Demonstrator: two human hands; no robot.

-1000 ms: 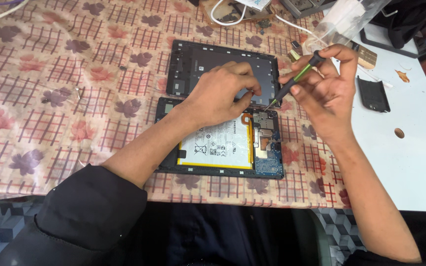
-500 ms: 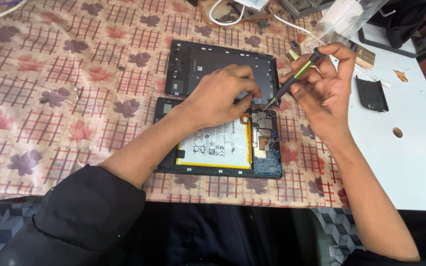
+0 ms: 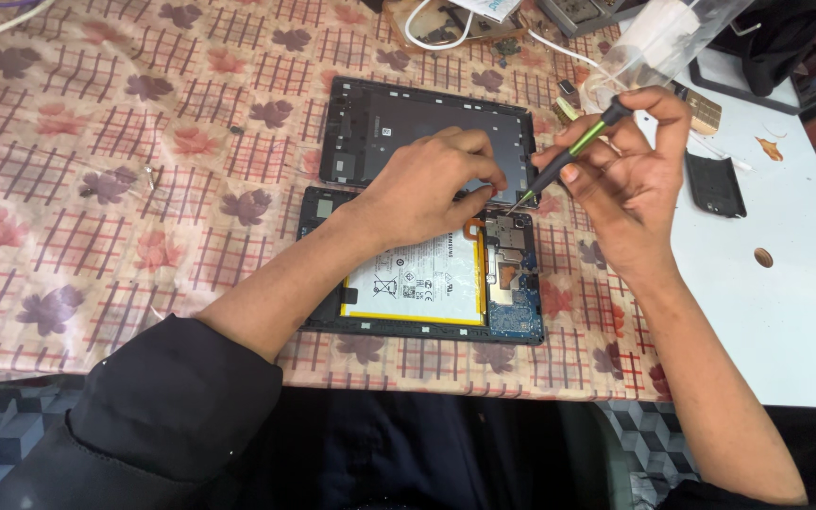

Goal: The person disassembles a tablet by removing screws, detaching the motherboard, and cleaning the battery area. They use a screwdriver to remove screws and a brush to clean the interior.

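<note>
Floral, checked cloth (image 3: 96,189) covers most of the tabletop, with a bare white surface (image 3: 786,312) at the right of the frame. Lower centre lies an opened tablet (image 3: 427,283), white battery showing; its dark back cover (image 3: 408,132) sits just above. The left hand (image 3: 432,189) rests on the tablet's upper edge, fingers curled down. The right hand (image 3: 630,175) pinches a black-green screwdriver (image 3: 569,156), tip at the tablet's upper right corner.

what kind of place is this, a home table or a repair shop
Probably a small electronics repair bench. An opened tablet lies with battery and circuit board bare, its back cover set beside it, the right hand holds a screwdriver, and cables lie behind.
</note>
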